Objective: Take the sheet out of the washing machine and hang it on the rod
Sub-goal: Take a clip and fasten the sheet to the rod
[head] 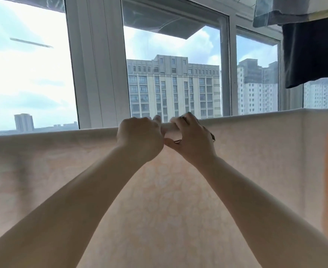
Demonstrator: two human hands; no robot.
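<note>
Head view: one sheet (178, 190) draped over the rod, top edge level under three window panes.
Left hand (140, 135) and right hand (191, 140) meet mid-edge, fingers curled, gripping the fold; dark garment (312, 55) hangs upper right.

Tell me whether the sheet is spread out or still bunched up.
Spread out: the sheet hangs flat and wide, and only between the left hand and right hand is it gathered.

Head cam, faces fwd/slightly up, close behind sheet (159, 190), windows beyond.
</note>
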